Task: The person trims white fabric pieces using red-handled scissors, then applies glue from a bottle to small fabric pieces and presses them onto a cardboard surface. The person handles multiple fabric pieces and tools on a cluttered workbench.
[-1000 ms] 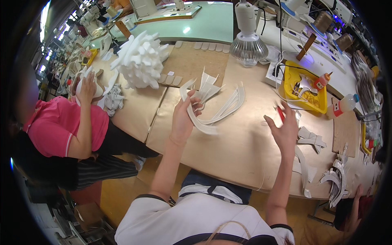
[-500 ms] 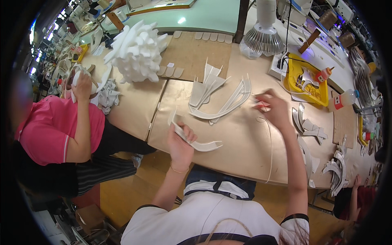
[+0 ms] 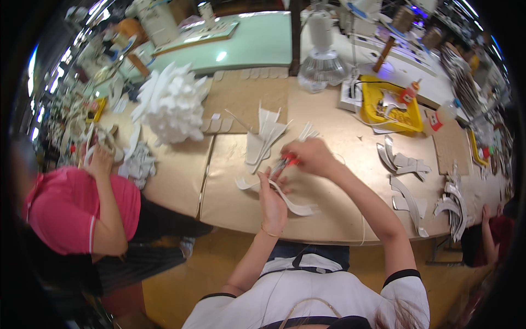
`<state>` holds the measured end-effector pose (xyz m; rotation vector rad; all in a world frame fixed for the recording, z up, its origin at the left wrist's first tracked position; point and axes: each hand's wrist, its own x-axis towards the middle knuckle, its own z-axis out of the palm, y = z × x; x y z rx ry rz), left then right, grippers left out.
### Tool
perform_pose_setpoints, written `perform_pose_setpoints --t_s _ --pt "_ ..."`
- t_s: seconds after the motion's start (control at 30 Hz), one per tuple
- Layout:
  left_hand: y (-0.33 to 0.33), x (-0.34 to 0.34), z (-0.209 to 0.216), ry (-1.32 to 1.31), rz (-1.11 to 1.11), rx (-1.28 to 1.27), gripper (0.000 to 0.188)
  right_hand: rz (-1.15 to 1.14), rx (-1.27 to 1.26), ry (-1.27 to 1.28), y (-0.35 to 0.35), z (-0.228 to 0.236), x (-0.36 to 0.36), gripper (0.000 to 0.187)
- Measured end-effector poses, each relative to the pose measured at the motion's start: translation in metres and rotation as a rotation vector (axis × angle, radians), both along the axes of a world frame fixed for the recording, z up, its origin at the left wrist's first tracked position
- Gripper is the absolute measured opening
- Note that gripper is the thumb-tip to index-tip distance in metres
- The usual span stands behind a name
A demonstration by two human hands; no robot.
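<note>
My left hand (image 3: 274, 207) is closed around a curved off-white strip (image 3: 300, 209), whose two ends stick out on either side of the fingers. My right hand (image 3: 313, 156) grips small red-handled snips (image 3: 288, 160). Their metal blades come down at the strip, close to my left fingertips; whether they touch it I cannot tell. Just beyond both hands lies a fanned stack of off-white pieces (image 3: 262, 143). Part of another bundle of strips (image 3: 308, 131) shows behind my right hand, which hides the remainder.
A large white foam-like bundle (image 3: 174, 104) stands beside a brown board (image 3: 246, 93). Further right are a lamp (image 3: 323, 66), a yellow tray (image 3: 366, 101) and a bottle (image 3: 441, 116). More curved pieces (image 3: 406, 200) lie at the right. A co-worker in pink (image 3: 82, 211) sits at left.
My right hand has swung left, bringing the snips to the strip in my left hand. The left hand has turned its palm more upward. The whole view has shifted.
</note>
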<state>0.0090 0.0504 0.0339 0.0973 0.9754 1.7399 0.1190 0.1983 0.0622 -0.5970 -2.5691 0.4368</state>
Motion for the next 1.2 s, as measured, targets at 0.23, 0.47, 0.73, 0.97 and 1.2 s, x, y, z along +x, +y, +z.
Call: perform_pose_setpoints --t_s 0.23,0.47,0.73,0.97,1.2 --pt "0.018 -0.024 -0.017 0.195 -0.123 0.131 0.034 0.167 -0.364 0.118 -0.033 -0.031 -0.002 0.030" --pt "0.022 -0.054 -0.031 -0.024 -0.108 0.199 0.037 0.166 -0.344 0.272 -0.038 -0.032 -0.011 0.027" --pt "0.001 -0.122 -0.003 -0.150 0.048 0.442 0.037 0.222 -0.384 0.292 -0.064 -0.023 -0.006 0.024" --pt "-0.038 -0.156 0.011 0.006 0.134 0.398 0.024 -0.118 -0.395 -0.167 -0.010 -0.020 0.005 0.023" --pt "-0.050 -0.152 0.005 -0.986 0.073 0.382 0.039 0.010 -0.295 -0.459 0.007 -0.005 -0.021 0.031"
